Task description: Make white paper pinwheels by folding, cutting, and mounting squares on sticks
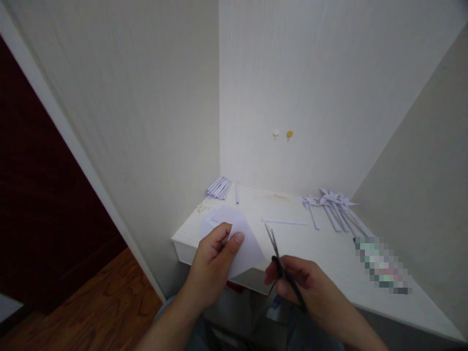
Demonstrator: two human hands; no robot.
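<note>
Head view: paper (244, 239), white table (329, 251), pale walls (153, 97)

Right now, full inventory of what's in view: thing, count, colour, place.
paper sheet: 1, pale lilac, in left hand, over front edge of table
scissors: 1 pair, dark, in right hand, blades pointing away
strip bundle: 1, pale lilac, table's back left corner
short strip: 1, pale lilac, beside the bundle
long strip: 1, white, mid table
paper pinwheels: several, pale lilac, back right of table
blurred item: 1, unreadable, right side of table
wall pins: 2, white and yellow, wall above table
table: 1, white, room corner
floor: wood brown, lower left
left hand: 1, gripping the sheet
right hand: 1, gripping the scissors
</note>
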